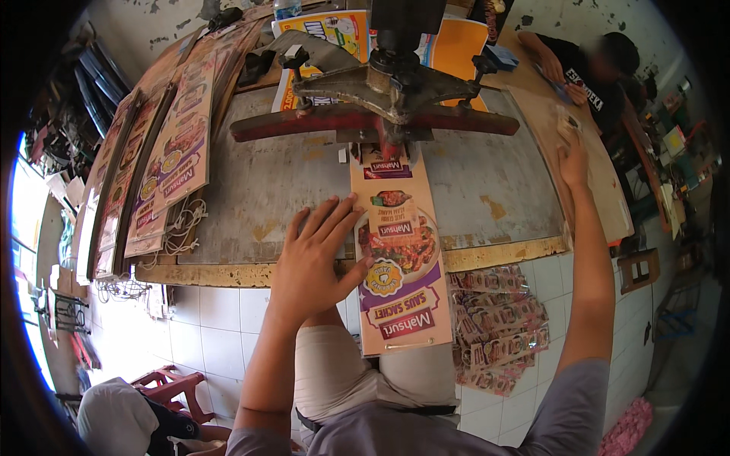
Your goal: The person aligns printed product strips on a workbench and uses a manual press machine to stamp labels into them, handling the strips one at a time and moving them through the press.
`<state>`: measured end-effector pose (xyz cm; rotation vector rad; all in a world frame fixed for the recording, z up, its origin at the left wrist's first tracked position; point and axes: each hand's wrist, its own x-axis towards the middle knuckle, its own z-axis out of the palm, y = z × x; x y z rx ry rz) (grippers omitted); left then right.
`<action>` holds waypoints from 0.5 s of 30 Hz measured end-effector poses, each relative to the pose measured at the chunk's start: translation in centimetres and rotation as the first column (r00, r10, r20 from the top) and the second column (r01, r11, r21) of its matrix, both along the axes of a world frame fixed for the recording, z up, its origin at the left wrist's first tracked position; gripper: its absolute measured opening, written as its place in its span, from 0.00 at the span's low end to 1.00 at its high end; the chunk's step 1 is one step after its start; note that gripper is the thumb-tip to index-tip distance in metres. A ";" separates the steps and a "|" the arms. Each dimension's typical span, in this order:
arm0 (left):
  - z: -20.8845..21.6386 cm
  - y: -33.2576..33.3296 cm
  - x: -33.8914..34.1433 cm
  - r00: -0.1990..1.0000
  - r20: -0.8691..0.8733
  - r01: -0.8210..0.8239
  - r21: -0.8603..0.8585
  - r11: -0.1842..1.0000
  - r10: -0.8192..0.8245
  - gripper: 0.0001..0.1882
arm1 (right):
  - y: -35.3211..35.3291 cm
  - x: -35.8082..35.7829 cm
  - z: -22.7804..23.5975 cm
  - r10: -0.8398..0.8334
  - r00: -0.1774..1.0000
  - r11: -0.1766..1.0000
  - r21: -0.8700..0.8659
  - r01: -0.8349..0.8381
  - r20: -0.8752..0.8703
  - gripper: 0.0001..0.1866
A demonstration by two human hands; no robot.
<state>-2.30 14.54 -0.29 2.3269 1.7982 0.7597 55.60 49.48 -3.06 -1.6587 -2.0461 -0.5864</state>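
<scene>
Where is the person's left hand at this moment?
In the head view, the left hand is left of centre, at the long printed card's left edge.

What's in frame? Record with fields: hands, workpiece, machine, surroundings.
Left hand: left hand spread flat, thumb on the printed strip
Right hand: right hand stretched out over the tan board; grip unclear
Workpiece: long, colourful, overhanging the near edge of the metal table
Machine: press with red crossbar above the strip's far end
Left side: printed cards with strings
Floor: pile of printed strips
Others: co-worker, far right
</scene>
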 end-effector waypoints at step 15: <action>0.1 -0.3 -0.2 1.000 0.018 -0.002 0.033 0.999 0.002 0.37 | 1.9 1.3 -0.8 -0.107 0.986 0.994 0.009 0.109 -0.127 0.26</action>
